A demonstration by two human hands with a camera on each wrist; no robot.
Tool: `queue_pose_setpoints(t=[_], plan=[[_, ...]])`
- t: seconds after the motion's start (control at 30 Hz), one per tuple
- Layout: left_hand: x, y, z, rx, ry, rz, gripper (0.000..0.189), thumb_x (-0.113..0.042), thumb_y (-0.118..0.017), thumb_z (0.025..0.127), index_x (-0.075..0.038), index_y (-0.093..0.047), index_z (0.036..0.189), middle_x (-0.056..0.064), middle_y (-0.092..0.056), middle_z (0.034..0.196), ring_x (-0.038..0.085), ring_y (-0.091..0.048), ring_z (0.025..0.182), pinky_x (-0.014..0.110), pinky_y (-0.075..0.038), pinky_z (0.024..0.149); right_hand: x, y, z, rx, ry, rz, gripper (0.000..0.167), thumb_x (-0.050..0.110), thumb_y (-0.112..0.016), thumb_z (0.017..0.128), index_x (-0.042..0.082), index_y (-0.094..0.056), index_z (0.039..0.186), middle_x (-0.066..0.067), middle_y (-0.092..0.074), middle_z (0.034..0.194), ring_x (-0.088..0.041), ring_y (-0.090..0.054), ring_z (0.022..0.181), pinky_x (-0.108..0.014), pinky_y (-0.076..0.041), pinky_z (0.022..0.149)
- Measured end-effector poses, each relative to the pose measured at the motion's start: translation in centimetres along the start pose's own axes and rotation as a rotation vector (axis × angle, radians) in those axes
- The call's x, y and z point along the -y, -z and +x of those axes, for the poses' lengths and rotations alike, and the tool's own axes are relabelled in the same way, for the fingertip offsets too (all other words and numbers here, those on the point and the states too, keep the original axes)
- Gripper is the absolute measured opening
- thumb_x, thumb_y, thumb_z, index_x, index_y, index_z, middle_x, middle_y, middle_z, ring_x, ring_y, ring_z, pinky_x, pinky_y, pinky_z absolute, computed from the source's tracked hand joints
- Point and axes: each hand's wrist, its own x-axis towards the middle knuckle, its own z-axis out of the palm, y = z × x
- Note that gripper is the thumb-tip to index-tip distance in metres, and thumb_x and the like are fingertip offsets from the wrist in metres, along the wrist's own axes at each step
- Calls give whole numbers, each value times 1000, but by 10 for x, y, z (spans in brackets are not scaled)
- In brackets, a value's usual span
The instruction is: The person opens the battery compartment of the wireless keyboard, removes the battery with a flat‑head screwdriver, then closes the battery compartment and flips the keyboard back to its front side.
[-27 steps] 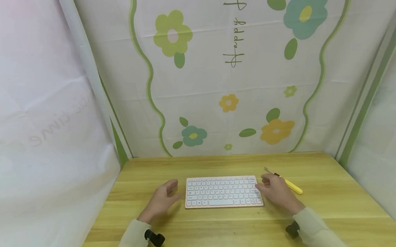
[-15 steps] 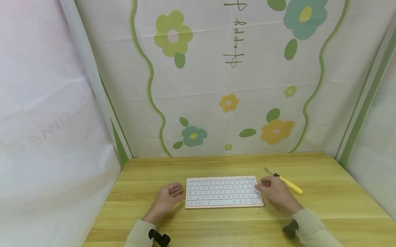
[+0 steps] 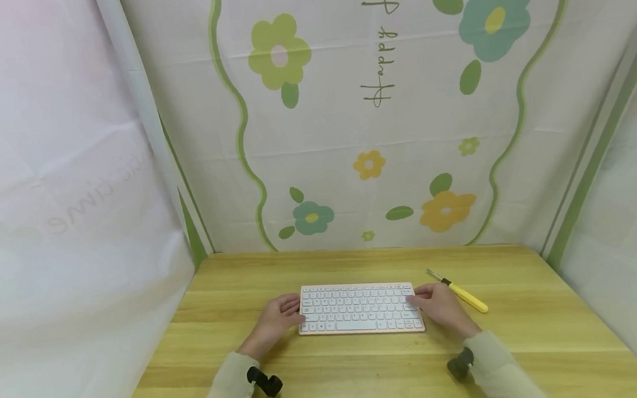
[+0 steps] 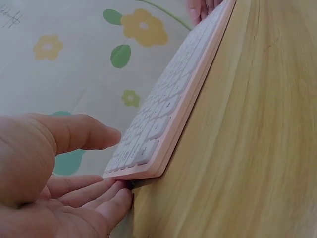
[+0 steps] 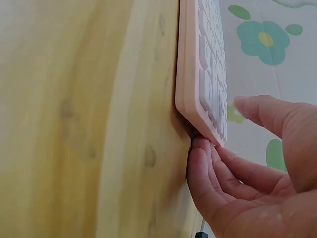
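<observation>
A white-keyed keyboard with a pink frame lies on the wooden table between both hands. At its left end, my left hand has its fingertips right under the edge, as the left wrist view shows. The left thumb extends over the corner keys. At the opposite end, fingertips of my right hand reach the lower edge of the keyboard. The right thumb stands apart from the keys in the right wrist view. Both hands have loosely bent fingers.
A screwdriver with a yellow handle lies just beyond the right hand, its metal shaft pointing to the back left. Flower-printed white cloth rises behind the table, and more cloth hangs at both sides.
My left hand has moved right, from beside the keyboard to its left edge, fingers reaching under it. The right hand has shifted slightly left against the right edge. The keyboard has barely moved.
</observation>
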Motion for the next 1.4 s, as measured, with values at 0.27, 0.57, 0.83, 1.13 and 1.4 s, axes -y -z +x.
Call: queue_pose_setpoints(t=[0.27, 0.57, 0.83, 1.13, 1.4], plan=[[-8, -7, -1, -11, -73, 207, 65, -8, -73, 98, 6, -44, 155, 27, -49, 159, 46, -45, 151, 58, -39, 124, -1, 2, 6, 27, -44, 108, 43, 31, -71, 102, -5, -71, 126, -18, -75, 120, -23, -68, 106, -30, -59, 83], [-44, -41, -13, 95, -368, 746, 87, -20, -74, 98, 11, -24, 163, 28, -31, 169, 40, -33, 159, 54, -33, 129, -1, 9, 3, 25, -110, 366, 45, 28, -58, 110, -7, -63, 138, -27, -66, 139, -28, -71, 121, -34, -64, 95], [-57, -90, -7, 177, -609, 1109, 101, -36, -77, 95, 10, -20, 164, 23, -19, 175, 36, -25, 163, 48, -29, 132, 7, 5, -3, 42, -201, 536, 58, 36, -60, 109, -6, -53, 148, -27, -57, 151, -37, -60, 139, -38, -59, 107], [-60, -139, 12, 171, -629, 1310, 108, -45, -74, 90, 4, -16, 167, 19, -14, 177, 33, -21, 165, 47, -29, 132, 12, 5, -9, 37, -195, 625, 61, 36, -60, 108, -5, -48, 152, -28, -52, 155, -36, -58, 141, -37, -57, 109], [-56, -158, 20, 133, -639, 1325, 107, -41, -75, 90, 3, -15, 168, 18, -13, 178, 31, -20, 165, 46, -31, 132, 21, 5, -15, 30, -201, 646, 61, 37, -61, 108, -3, -50, 152, -27, -51, 157, -35, -57, 141, -44, -51, 118]])
